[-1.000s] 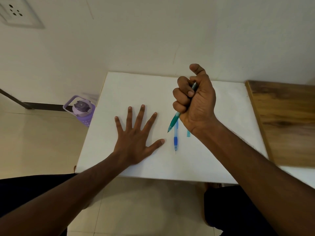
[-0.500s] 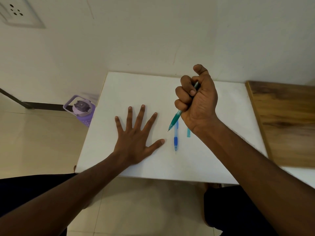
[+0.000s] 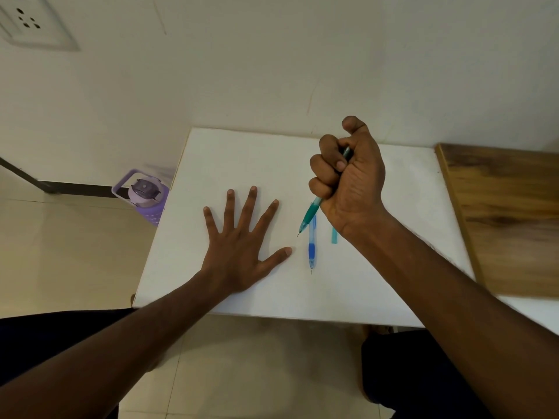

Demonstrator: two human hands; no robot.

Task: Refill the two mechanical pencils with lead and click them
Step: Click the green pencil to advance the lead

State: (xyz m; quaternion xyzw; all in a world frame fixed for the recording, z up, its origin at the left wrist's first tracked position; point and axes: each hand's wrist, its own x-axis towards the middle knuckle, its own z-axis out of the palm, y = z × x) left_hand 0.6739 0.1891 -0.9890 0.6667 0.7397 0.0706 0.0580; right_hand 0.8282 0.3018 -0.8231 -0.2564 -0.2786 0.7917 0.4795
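My right hand (image 3: 351, 179) is fisted around a green mechanical pencil (image 3: 309, 215), tip pointing down-left above the table, thumb bent over its top end. A blue mechanical pencil (image 3: 312, 251) lies flat on the white table (image 3: 242, 152) just below that tip, its point toward me. A small teal lead case (image 3: 334, 236) lies beside it, partly hidden under my right wrist. My left hand (image 3: 242, 240) rests flat on the table with fingers spread, left of the blue pencil, holding nothing.
A purple water bottle (image 3: 145, 196) stands on the floor by the table's left edge. A wooden surface (image 3: 508, 216) adjoins the table on the right. The wall runs directly behind the table, with a socket (image 3: 27, 22) at upper left.
My right hand with the green pencil has drifted slightly right, and the thumb sits a little higher over the pencil's end. The left hand and the blue pencil have not moved.
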